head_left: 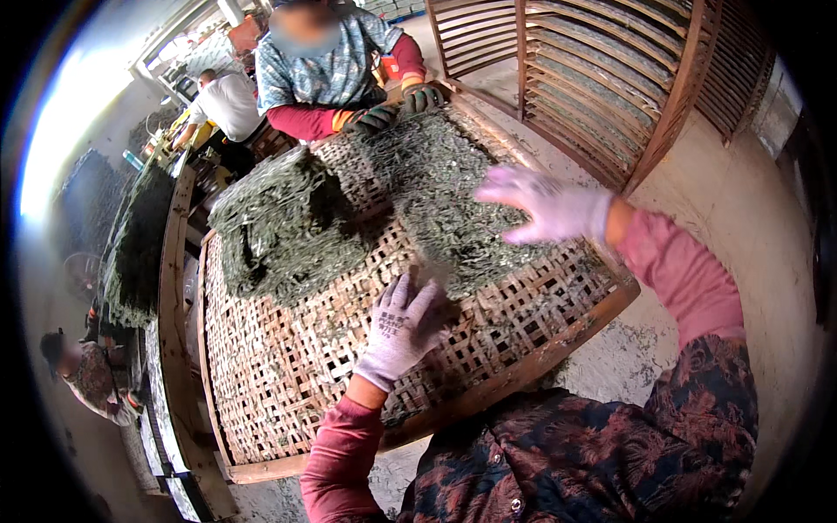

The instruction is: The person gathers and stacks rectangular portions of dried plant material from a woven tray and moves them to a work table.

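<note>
gloves (403,327) white | sleeves (676,275) pink | leaves (288,231) dark green, perhaps | tray (296,375) tan

Daylight glare blows out the upper left; fisheye edges bend and darken.

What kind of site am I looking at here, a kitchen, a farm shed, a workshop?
Most likely a drying or processing workshop for some green leaf or seaweed. Dark green strands lie spread on a woven bamboo tray, slatted wooden racks stand behind, and a gloved co-worker works the same tray.
</note>
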`<state>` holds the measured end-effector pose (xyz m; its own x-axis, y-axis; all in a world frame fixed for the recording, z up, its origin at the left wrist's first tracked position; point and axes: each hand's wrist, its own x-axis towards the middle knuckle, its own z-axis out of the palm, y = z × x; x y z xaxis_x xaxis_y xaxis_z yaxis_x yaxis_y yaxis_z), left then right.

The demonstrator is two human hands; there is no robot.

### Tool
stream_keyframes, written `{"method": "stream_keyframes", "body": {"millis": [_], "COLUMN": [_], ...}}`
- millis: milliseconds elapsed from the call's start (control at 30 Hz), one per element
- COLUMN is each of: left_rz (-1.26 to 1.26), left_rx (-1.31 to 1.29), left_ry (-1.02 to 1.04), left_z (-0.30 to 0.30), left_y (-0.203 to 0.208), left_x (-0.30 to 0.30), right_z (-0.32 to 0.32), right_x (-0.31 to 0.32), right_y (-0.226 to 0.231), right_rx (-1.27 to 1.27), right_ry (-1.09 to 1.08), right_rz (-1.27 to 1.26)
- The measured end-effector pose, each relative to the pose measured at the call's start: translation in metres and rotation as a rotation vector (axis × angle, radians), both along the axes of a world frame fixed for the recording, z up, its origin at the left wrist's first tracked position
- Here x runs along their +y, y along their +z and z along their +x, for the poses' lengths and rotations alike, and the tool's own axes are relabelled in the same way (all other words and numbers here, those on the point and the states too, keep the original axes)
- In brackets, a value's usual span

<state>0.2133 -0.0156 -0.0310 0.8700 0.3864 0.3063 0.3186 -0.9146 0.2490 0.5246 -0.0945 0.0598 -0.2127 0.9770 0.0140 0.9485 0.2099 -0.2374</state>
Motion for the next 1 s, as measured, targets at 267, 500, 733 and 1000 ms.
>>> {"method": "stream_keyframes", "body": {"millis": [267, 500, 733, 1000], "left_rz": [-0.113, -0.296, -0.483, -0.860], "left_rx": [-0.034, -0.339, -0.313, -0.523], "left_ry": [0.034, 0.391, 0.815, 0.440], "left_z": [0.043, 0.071, 0.123, 0.093], "left_y": [-0.029, -0.020, -0.001, -0.008], "left_x": [0.020, 0.008, 0.017, 0.008], "right_z": [0.063, 0.085, 0.076, 0.082], "right_x": [-0.058, -0.020, 0.028, 0.009], "right_y": [-0.109, -0.150, -0.108, -0.129], "right_rx": [0.097, 0.624, 0.379, 1.053], "right_ry": [-0.075, -0.089, -0.509, -0.351], "right_rz": [0.114, 0.361, -0.072, -0.120]}}
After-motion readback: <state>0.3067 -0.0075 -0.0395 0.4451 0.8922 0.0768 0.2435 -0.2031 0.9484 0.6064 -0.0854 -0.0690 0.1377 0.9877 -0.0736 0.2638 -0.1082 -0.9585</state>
